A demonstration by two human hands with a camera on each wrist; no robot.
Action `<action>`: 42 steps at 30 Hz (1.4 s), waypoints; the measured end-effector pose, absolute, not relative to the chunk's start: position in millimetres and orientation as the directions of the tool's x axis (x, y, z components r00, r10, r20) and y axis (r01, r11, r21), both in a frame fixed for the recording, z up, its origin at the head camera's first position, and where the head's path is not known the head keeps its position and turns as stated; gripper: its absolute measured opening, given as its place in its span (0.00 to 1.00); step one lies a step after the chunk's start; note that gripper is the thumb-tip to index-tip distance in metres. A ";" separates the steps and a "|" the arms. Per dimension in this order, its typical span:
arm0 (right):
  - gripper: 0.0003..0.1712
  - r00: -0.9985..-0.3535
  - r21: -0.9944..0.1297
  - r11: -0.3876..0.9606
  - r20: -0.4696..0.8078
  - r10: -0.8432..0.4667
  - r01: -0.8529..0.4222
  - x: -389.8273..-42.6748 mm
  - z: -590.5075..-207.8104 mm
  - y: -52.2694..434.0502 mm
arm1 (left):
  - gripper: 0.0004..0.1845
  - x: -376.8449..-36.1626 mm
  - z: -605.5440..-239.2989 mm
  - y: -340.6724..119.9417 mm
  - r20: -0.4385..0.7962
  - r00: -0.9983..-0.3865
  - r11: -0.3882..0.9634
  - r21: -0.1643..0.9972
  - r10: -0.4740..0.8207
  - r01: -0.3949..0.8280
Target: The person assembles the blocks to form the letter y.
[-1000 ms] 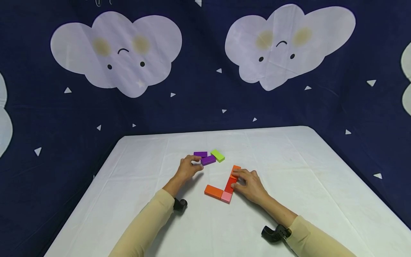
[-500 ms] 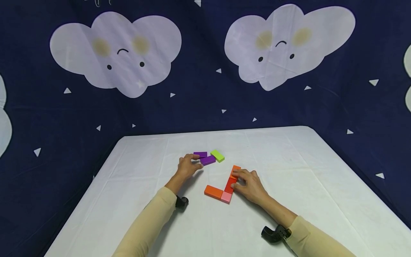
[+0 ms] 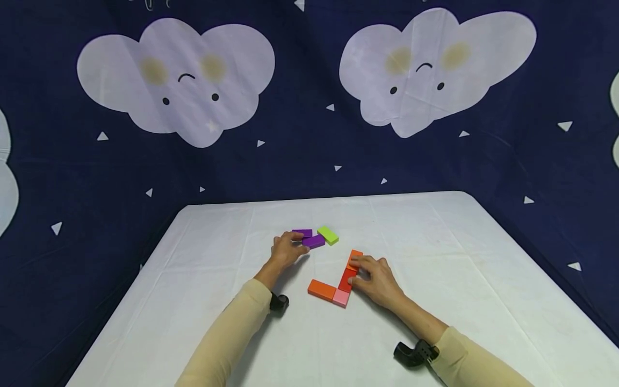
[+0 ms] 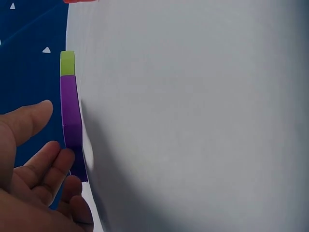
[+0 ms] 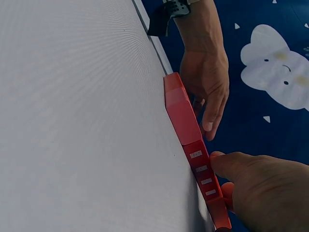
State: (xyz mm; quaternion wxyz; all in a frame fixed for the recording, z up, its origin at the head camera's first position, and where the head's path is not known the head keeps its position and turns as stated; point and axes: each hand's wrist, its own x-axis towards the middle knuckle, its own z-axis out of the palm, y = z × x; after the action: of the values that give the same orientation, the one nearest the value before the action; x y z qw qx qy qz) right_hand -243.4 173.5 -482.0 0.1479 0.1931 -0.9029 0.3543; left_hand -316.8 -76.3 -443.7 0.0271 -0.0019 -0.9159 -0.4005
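Your left hand has edged slightly rightward in the head view over the last half second, its forearm and sleeve following. It now sits at the left end of the purple pair, near the middle of the frame: the front purple block and the rear purple block, with the lime block just beside them on the right. Your thumb stands apart from the loosely bent fingers, so you have taken hold of nothing there; whether a fingertip touches purple, you cannot tell from the left wrist view.

Your right hand hasn't moved noticeably, right of centre, fingers at the far orange block and thumb at the red block. You may be steadying them, but whether you pinch either one can't be told. Below, the pink block makes the corner, with the near orange block running left. None of the blocks has visibly shifted, so the change looks like an adjustment of reach, with the bent row undisturbed
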 end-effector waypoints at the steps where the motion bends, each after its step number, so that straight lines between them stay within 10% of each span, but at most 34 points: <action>1: 0.25 -0.883 -0.583 0.675 0.402 -0.243 -0.452 -243.4 -482.1 173.6 | 0.23 -317.0 -443.7 -75.3 0.050 -0.999 0.681 0.732 -0.021 0.023; 42: 0.25 -0.887 -0.592 0.671 0.392 -0.243 -0.445 -243.3 -481.9 174.4 | 0.19 -326.0 -445.2 -60.6 0.081 -0.997 0.781 0.623 -0.006 0.045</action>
State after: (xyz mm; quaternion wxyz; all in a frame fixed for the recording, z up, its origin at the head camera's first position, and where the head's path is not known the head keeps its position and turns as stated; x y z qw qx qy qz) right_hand -243.3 174.4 -481.9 0.1414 0.1905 -0.9032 0.3577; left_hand -326.0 -60.6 -445.2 0.0391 -0.0103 -0.9427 -0.3311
